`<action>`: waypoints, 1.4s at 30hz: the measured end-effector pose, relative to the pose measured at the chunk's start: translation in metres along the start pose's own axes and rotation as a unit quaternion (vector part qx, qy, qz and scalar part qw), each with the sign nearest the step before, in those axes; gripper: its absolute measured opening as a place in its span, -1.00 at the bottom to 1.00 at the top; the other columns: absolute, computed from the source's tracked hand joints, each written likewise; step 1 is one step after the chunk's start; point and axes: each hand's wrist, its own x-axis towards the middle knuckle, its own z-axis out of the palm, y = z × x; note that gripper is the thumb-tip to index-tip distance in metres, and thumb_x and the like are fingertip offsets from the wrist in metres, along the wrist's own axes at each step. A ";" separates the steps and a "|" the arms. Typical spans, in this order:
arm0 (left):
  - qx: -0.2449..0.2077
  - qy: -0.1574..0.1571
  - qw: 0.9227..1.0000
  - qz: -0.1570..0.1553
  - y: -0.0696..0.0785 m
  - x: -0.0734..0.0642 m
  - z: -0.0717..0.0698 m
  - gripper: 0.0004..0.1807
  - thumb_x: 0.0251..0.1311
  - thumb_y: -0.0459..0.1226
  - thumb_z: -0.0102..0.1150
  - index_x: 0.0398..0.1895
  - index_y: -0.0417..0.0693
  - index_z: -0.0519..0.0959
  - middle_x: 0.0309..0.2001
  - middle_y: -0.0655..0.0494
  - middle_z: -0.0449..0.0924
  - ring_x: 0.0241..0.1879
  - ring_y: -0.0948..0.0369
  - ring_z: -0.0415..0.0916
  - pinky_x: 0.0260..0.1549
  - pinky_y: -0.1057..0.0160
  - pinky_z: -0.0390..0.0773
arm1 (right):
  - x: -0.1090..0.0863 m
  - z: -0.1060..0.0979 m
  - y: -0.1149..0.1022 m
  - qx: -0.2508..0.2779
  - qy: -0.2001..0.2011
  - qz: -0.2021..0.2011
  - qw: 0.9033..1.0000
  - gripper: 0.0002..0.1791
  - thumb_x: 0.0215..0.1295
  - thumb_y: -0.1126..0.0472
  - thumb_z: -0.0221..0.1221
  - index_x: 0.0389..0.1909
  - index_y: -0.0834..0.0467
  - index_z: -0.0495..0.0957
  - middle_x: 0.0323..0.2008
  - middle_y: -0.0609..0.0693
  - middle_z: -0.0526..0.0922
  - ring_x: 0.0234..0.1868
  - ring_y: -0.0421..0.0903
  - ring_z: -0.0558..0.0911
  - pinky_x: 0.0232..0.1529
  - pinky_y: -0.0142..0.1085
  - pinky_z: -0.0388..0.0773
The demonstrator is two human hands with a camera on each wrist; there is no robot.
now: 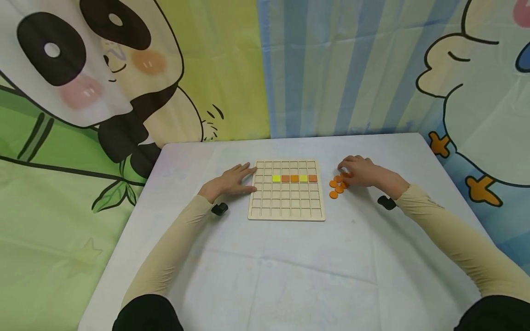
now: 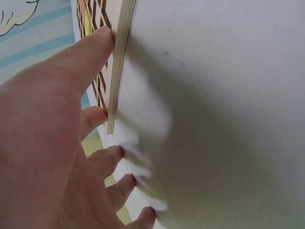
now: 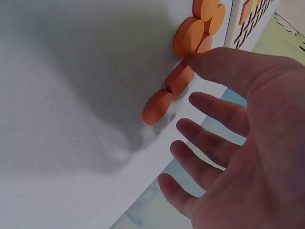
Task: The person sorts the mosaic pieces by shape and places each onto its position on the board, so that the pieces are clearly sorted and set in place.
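A pale wooden grid board (image 1: 285, 215) lies on the table. One row of it holds yellow and orange square tiles (image 1: 294, 178). My left hand (image 1: 228, 182) rests at the board's left side with fingers spread. In the left wrist view, its thumb (image 2: 97, 43) and index finger touch the board's edge, while the other fingertips lie on the cloth. My right hand (image 1: 361, 171) hovers over a small group of orange pieces (image 1: 333, 195) right of the board. In the right wrist view the thumb tip meets a straight-edged orange piece (image 3: 180, 82) among round orange discs (image 3: 157, 107); the other fingers are loosely spread.
A white cloth (image 1: 265, 276) covers the table. Behind it hang printed curtains (image 1: 331, 69) with cartoon animals. A dark wrist camera (image 1: 220, 209) sits on the left wrist and another camera (image 1: 387, 202) on the right.
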 end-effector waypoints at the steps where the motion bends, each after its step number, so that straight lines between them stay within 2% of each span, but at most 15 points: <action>1: 0.000 -0.001 1.000 -0.001 0.000 0.000 0.000 -0.04 0.27 0.36 0.02 0.63 0.28 -0.03 0.66 0.00 -0.22 0.62 -0.14 -0.28 0.54 -0.26 -0.08 | 0.000 0.001 0.001 0.001 0.001 0.000 1.000 -0.61 0.35 0.13 0.26 0.14 0.19 0.58 0.23 0.29 0.50 0.22 0.30 0.45 0.15 0.29 0.42; 6: -0.003 -0.005 1.000 -0.002 0.002 -0.002 0.000 -0.04 0.28 0.35 0.03 0.63 0.27 -0.03 0.66 0.00 -0.23 0.62 -0.13 -0.29 0.54 -0.26 -0.09 | 0.000 0.005 0.005 -0.005 0.011 -0.007 1.000 -0.70 0.37 0.16 0.25 0.04 0.18 0.60 0.15 0.27 0.56 0.11 0.25 0.51 0.07 0.22 0.49; 17: 0.002 0.000 1.000 0.000 0.004 -0.004 -0.001 -0.04 0.28 0.34 0.04 0.63 0.25 -0.02 0.65 0.00 -0.21 0.62 -0.14 -0.27 0.54 -0.25 -0.07 | 0.003 0.007 0.007 -0.015 0.031 -0.026 0.999 -0.77 0.35 0.17 0.27 -0.06 0.18 0.62 0.05 0.22 0.60 -0.05 0.15 0.54 -0.11 0.07 0.55; 26: 0.001 0.001 1.000 0.007 0.002 -0.003 -0.001 -0.04 0.29 0.35 0.02 0.64 0.26 -0.04 0.66 0.01 -0.22 0.62 -0.13 -0.26 0.53 -0.26 -0.06 | 0.006 0.002 0.007 -0.007 0.043 -0.032 0.999 -0.80 0.32 0.18 0.30 -0.12 0.19 0.63 -0.05 0.18 0.62 -0.13 0.10 0.52 -0.11 0.05 0.55; 34: 0.001 -0.003 1.000 0.011 0.002 -0.003 -0.001 -0.05 0.29 0.35 0.00 0.64 0.27 -0.05 0.66 0.01 -0.23 0.62 -0.14 -0.27 0.53 -0.26 -0.06 | 0.008 -0.001 0.001 -0.009 0.036 -0.022 0.999 -0.74 0.31 0.15 0.31 -0.07 0.18 0.63 0.01 0.18 0.61 -0.06 0.11 0.53 -0.02 0.09 0.54; 42: 0.001 -0.001 1.000 0.013 0.002 -0.004 -0.002 -0.05 0.30 0.34 0.01 0.64 0.27 -0.05 0.65 0.00 -0.22 0.62 -0.14 -0.26 0.53 -0.26 -0.05 | 0.008 -0.002 -0.003 -0.021 0.048 -0.058 0.997 -0.78 0.33 0.18 0.29 -0.08 0.19 0.63 -0.04 0.16 0.63 -0.08 0.11 0.56 -0.11 0.06 0.56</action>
